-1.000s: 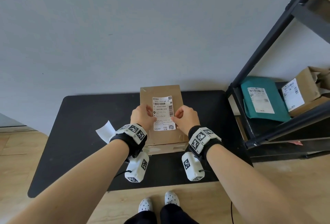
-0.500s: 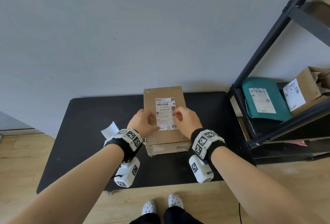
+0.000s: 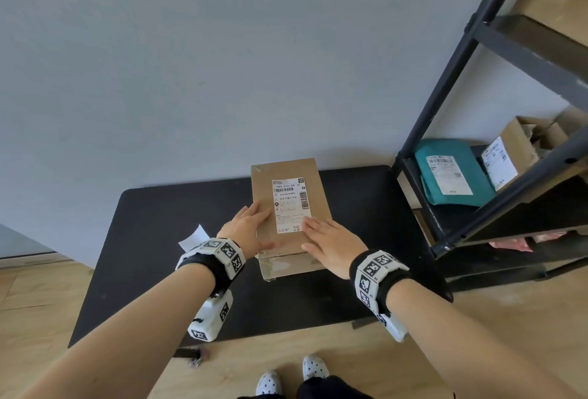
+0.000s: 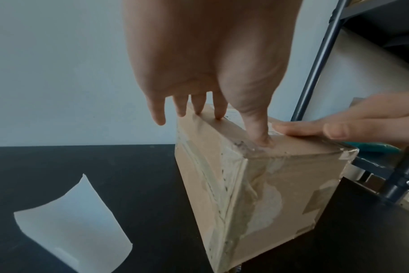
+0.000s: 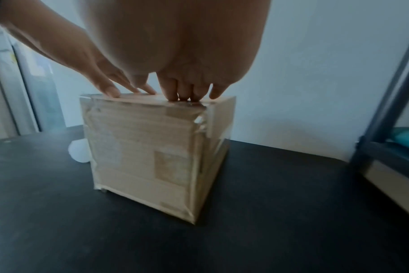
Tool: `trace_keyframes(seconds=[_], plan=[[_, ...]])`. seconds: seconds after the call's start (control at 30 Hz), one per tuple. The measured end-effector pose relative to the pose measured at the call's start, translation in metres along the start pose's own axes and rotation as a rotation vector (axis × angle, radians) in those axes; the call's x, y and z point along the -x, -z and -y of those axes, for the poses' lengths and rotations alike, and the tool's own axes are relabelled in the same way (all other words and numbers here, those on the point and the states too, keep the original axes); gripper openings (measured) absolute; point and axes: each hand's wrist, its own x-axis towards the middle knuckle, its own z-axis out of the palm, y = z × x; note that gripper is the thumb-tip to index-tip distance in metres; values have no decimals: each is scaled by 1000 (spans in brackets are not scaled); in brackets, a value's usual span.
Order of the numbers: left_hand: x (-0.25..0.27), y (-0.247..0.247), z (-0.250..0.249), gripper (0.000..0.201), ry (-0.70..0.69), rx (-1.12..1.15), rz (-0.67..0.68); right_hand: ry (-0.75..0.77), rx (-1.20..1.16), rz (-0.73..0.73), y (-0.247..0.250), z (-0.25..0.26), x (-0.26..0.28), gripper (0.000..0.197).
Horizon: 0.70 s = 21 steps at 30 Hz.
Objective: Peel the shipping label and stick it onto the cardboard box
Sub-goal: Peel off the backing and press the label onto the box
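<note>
The shipping label [image 3: 291, 206] lies on the cardboard box [image 3: 319, 204] top. Both flat, released hands — left hand [image 3: 246, 230] at 9 o'clock, right hand [image 3: 334, 244] at 5 — should smooth outward, pressing edges firmly.

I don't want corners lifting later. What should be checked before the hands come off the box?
1. White shipping label on brown cardboard box top: ok.
2. Label square to box edges: ok.
3. Left hand flat, steadying box: ok.
4. Right hand fingers pressing label's near corner: ok.
5. Near corners fully stuck: cannot tell, hands cover them.
6. White backing paper off, on black table: ok.
</note>
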Motion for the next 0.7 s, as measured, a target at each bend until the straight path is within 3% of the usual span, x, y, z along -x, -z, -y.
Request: trace_keyframes(seconds=[0.13, 0.33, 0.7], plan=[[-6, 7, -2, 95, -2, -31, 63, -77, -54, -30, 5, -13, 8, 58], [-14, 13, -6, 103, 10, -77, 116, -23, -60, -12, 1, -5, 0, 59], [-23, 16, -6, 110, 18, -101, 160, -86, -49, 58, 38, -23, -60, 58]])
